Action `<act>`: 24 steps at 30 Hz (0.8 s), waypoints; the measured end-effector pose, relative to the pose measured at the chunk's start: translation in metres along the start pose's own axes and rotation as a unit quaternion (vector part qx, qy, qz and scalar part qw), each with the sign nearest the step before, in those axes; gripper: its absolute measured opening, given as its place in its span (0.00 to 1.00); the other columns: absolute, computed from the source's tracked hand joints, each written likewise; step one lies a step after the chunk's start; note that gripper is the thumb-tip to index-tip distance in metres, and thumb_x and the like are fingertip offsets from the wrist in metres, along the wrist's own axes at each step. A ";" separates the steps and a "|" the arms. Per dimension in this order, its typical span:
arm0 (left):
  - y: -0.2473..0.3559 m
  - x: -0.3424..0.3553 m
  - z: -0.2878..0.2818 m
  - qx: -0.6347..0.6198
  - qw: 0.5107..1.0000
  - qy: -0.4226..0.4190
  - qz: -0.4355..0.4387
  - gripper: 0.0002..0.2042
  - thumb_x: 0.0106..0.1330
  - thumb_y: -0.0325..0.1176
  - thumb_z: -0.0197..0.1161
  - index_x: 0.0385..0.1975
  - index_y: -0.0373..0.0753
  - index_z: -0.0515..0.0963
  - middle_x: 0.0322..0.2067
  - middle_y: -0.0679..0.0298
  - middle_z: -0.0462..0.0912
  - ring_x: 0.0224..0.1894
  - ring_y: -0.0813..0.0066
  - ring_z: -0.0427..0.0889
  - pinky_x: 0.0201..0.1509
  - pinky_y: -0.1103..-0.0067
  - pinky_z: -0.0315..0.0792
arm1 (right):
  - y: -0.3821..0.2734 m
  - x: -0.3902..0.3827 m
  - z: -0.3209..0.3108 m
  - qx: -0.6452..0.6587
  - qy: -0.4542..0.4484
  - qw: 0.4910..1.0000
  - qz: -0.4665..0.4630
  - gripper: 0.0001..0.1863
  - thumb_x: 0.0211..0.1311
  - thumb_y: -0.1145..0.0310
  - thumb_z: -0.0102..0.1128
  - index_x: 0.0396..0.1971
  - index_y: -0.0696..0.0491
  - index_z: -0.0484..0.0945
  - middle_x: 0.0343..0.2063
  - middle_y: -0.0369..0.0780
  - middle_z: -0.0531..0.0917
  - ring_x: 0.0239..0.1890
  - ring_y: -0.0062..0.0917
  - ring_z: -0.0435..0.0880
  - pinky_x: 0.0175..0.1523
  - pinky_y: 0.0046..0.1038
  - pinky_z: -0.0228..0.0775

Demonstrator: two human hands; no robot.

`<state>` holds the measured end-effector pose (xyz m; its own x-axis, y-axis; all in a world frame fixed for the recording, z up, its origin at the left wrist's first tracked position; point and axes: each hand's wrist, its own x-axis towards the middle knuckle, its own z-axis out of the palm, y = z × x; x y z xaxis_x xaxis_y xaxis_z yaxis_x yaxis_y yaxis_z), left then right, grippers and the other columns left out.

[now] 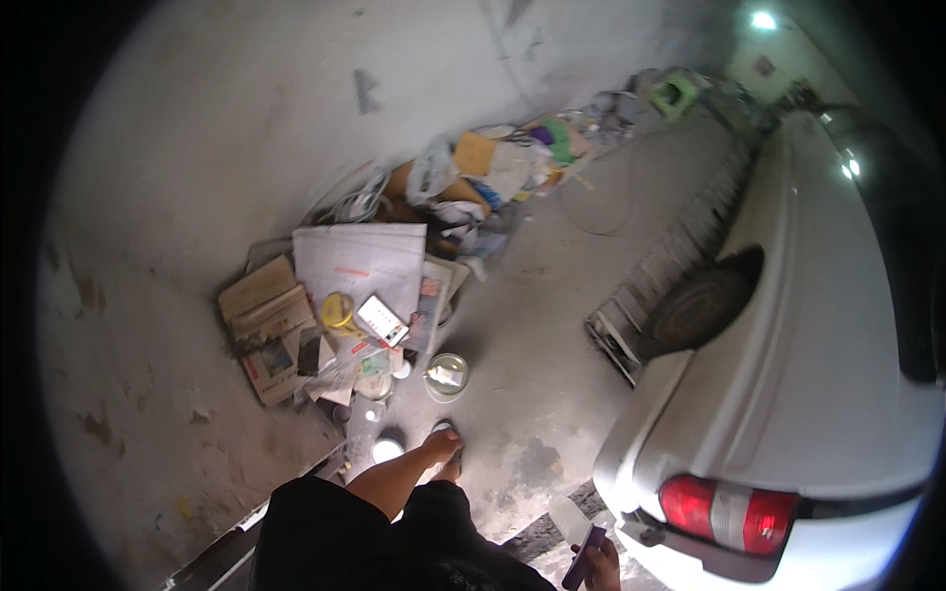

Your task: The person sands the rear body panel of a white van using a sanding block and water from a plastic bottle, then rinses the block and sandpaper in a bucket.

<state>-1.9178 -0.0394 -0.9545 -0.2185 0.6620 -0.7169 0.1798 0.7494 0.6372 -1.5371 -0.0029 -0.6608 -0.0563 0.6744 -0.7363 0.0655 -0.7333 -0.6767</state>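
At the lower edge, right of my dark clothing, my right hand (603,569) is closed around a dark, flat rectangular object (584,558). Its exact kind is not clear. Just beyond it a pale flat piece (570,519) shows; whether it touches the held object I cannot tell. The rear of a white car (631,448), with a red and white tail light (729,514), is close to the right of this hand. My left hand is out of view.
Flattened cardboard (360,251) leans by the left wall, with a yellow roll (337,309) and a white box (382,320) on it. A round tin (448,392) and a white-topped container (387,450) stand near my foot (445,443). Clutter (512,163) lines the far wall.
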 end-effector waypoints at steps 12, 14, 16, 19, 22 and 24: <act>0.142 -0.176 0.216 0.071 0.912 -0.403 -0.036 0.12 0.68 0.42 0.56 0.45 0.43 0.71 0.37 0.62 0.77 0.35 0.69 0.80 0.35 0.73 0.77 | 0.126 -0.197 -0.131 0.216 0.096 0.961 -0.143 0.39 0.53 0.60 0.68 0.60 0.66 0.62 0.46 0.44 0.76 0.46 0.28 0.77 0.51 0.27 0.69; 0.162 -0.245 0.275 0.141 0.872 -0.465 -0.052 0.15 0.68 0.45 0.56 0.46 0.41 0.71 0.38 0.60 0.78 0.38 0.64 0.81 0.38 0.71 0.79 | 0.135 -0.241 -0.156 0.231 0.136 0.954 -0.137 0.40 0.51 0.59 0.70 0.59 0.65 0.63 0.47 0.45 0.76 0.47 0.28 0.76 0.51 0.26 0.69; 0.161 -0.288 0.340 0.194 0.819 -0.521 -0.142 0.23 0.69 0.55 0.49 0.49 0.40 0.70 0.42 0.54 0.79 0.44 0.58 0.82 0.47 0.62 0.78 | 0.127 -0.295 -0.175 0.238 0.174 0.943 -0.155 0.42 0.50 0.55 0.70 0.60 0.64 0.64 0.43 0.44 0.77 0.43 0.25 0.77 0.47 0.24 0.69; 0.134 -0.384 0.428 0.205 0.723 -0.609 -0.255 0.30 0.69 0.60 0.43 0.53 0.37 0.68 0.48 0.50 0.77 0.48 0.54 0.80 0.51 0.59 0.75 | 0.174 -0.346 -0.200 0.253 0.244 0.919 -0.180 0.42 0.50 0.52 0.70 0.59 0.64 0.65 0.43 0.45 0.77 0.43 0.25 0.77 0.46 0.23 0.69; 0.135 -0.502 0.500 0.116 0.675 -0.710 -0.163 0.33 0.67 0.64 0.41 0.52 0.37 0.69 0.48 0.50 0.76 0.51 0.52 0.78 0.53 0.57 0.72 | 0.188 -0.417 -0.252 0.245 0.310 0.903 -0.167 0.39 0.49 0.54 0.70 0.55 0.65 0.68 0.44 0.47 0.77 0.46 0.27 0.77 0.50 0.26 0.70; 0.134 -0.569 0.540 0.109 0.695 -0.707 -0.072 0.33 0.66 0.65 0.42 0.53 0.38 0.70 0.48 0.51 0.76 0.50 0.53 0.78 0.53 0.59 0.73 | 0.223 -0.431 -0.285 0.264 0.359 0.873 -0.198 0.37 0.48 0.56 0.71 0.52 0.67 0.69 0.41 0.46 0.78 0.44 0.28 0.78 0.49 0.27 0.72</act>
<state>-1.2513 -0.3099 -0.6143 0.8837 -0.1870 -0.4291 0.4290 0.6904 0.5826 -1.2146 -0.4328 -0.4940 0.6802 0.6259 -0.3816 -0.2963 -0.2414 -0.9241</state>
